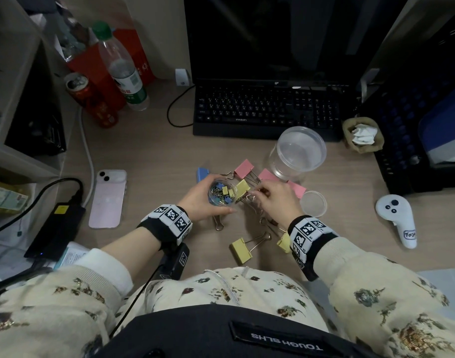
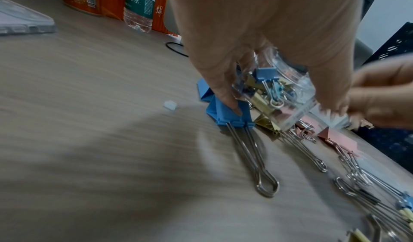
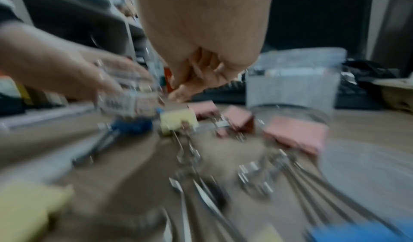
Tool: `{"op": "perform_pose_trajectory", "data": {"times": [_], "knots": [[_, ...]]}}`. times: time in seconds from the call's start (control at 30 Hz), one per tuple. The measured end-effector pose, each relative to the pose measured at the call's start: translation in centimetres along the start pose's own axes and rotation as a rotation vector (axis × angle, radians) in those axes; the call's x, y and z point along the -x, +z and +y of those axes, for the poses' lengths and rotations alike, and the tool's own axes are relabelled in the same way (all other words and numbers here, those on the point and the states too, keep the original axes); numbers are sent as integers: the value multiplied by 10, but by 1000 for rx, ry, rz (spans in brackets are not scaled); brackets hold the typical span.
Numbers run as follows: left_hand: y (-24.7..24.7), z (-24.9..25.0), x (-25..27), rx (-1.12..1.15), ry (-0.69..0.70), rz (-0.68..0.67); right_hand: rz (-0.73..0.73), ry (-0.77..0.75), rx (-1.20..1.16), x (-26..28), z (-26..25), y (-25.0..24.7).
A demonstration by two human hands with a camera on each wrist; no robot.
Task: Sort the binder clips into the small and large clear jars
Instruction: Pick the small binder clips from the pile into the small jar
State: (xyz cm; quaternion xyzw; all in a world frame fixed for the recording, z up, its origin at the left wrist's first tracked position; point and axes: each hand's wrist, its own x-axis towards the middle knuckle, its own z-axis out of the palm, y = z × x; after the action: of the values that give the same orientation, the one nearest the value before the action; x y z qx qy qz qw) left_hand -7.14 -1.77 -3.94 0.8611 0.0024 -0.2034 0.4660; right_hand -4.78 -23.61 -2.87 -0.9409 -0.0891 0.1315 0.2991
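Note:
My left hand (image 1: 203, 200) grips the small clear jar (image 1: 221, 195) just above the desk; it holds several small blue, yellow and pink clips (image 2: 268, 90). My right hand (image 1: 272, 200) hovers at the jar's right side with its fingertips (image 3: 178, 93) bunched together and pointing down; blur hides whether they pinch anything. The large clear jar (image 1: 298, 151) stands empty behind. Large clips lie around: blue (image 1: 201, 174), pink (image 1: 244, 167), pink (image 1: 297, 189), yellow (image 1: 241, 188) under my hands, yellow (image 1: 240, 250) near my body.
A clear lid (image 1: 313, 202) lies right of my right hand. A pink phone (image 1: 107, 200) lies at the left, a keyboard (image 1: 265, 109) behind, a white controller (image 1: 399, 219) at the right. A bottle (image 1: 123, 68) and can (image 1: 92, 102) stand at the back left.

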Motion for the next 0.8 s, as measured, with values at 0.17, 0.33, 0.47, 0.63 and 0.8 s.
{"op": "perform_pose_trajectory", "data": {"times": [0.17, 0.33, 0.47, 0.63, 0.8], "knots": [[2, 5, 0, 29, 22, -23, -66, -160, -252, -4, -48, -7], [-5, 1, 3, 31, 17, 4, -29, -166, -137, -4, -47, -2], [-12, -8, 11, 9, -18, 9, -102, 52, 106, -17, -11, 1], [-20, -11, 14, 12, -43, 21, -276, 60, 478, -28, 12, 5], [-21, -12, 13, -10, -50, -2, -225, 36, 482, -30, 15, 5]]}}
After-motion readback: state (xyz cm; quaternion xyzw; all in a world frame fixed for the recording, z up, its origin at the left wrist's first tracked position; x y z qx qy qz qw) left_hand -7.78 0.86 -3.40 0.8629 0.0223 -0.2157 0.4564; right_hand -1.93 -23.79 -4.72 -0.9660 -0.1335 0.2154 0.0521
